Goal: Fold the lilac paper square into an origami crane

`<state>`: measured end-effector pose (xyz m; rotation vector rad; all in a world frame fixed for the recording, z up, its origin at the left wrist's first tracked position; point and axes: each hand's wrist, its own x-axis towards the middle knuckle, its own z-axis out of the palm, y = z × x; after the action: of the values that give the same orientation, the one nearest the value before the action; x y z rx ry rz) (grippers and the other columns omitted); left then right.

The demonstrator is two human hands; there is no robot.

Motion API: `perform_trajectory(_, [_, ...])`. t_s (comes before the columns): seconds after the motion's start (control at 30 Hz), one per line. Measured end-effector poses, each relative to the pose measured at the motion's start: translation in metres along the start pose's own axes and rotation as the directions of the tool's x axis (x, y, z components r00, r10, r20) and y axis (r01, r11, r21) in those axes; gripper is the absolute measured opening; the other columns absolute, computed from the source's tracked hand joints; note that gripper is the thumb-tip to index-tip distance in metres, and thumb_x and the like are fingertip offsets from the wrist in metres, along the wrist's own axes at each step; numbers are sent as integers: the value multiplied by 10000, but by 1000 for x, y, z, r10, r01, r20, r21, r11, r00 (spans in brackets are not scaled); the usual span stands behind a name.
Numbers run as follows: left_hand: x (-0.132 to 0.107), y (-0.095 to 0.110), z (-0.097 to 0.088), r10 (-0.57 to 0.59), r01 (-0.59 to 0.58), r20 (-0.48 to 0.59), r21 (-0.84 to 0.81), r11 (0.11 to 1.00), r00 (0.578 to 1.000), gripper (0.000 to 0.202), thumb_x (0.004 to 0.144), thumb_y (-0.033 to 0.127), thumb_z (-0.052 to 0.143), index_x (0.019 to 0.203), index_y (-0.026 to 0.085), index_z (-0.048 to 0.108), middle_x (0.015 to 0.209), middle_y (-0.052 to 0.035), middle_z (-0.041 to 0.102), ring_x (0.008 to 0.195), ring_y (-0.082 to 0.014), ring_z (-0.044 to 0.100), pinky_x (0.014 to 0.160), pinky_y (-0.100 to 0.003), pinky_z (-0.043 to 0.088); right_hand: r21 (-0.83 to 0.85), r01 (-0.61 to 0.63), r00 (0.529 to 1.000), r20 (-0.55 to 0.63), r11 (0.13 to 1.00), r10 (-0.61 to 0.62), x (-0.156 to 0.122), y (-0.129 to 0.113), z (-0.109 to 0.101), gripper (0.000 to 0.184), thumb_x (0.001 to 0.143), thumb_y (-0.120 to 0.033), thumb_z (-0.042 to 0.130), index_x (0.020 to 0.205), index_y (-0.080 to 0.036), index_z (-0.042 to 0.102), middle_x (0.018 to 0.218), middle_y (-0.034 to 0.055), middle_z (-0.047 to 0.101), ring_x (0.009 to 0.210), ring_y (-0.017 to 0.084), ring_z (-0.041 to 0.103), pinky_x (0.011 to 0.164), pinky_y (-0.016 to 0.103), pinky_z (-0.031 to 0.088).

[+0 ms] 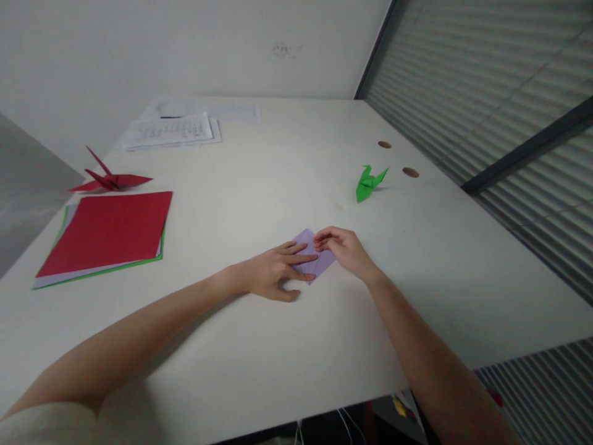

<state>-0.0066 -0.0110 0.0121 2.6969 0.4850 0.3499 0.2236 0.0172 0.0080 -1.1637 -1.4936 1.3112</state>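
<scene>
A small folded sheet of purple origami paper [319, 264] lies on the white table, its outline roughly a diamond. My left hand [273, 270] rests on its left half with fingers spread and flat, pressing it to the tabletop. At the paper's upper right edge, my right hand [345, 248] has its fingers curled and drawn toward the thumb, closed on that edge. The fingers cover part of the paper, so the exact fold under them is hidden.
A green paper crane [367, 184] stands beyond my right hand, near two round table holes [410, 172]. At left lie red, purple and green sheets [109, 232] and a red paper crane [111, 180]. Written papers [171, 131] lie farther back. Window blinds [486, 93] line the right side.
</scene>
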Motion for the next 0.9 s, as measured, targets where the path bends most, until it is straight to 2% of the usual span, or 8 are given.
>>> perform_trajectory(0.1, [0,-1,2,26,-25,-22,19,1000,999,475,821,399,646,1265,231,634,1524,-94,382,1448,-377,237,1157,-587,253,15,-27,999,-29,1000,28,3,7,2,153,689,-196,546,784,-164,662,721,27,695,675,148,679,722,342,578])
perform_trajectory(0.37, [-1,-1,4,44,-41,-42,79,996,998,462,846,398,609,1280,239,617,1521,-78,391,1452,-353,247,1158,-570,259,31,24,999,-26,999,-23,1,11,3,167,757,-306,620,840,-168,666,699,28,688,666,151,660,703,349,568])
perform_trajectory(0.63, [-6,2,2,61,-60,2,105,993,998,500,880,400,566,1346,219,561,1533,-84,369,1466,-338,209,1181,-547,238,25,-7,999,-45,1000,8,-2,6,7,281,747,-441,686,843,-177,678,709,30,683,667,150,646,675,332,564])
perform_trajectory(0.9, [-13,6,2,51,-48,-20,109,993,999,481,903,447,543,1316,205,590,1509,-99,410,1463,-335,221,1184,-534,242,43,-12,996,-89,999,16,-7,1,17,421,714,-575,706,825,-170,677,697,33,672,644,142,630,656,314,554])
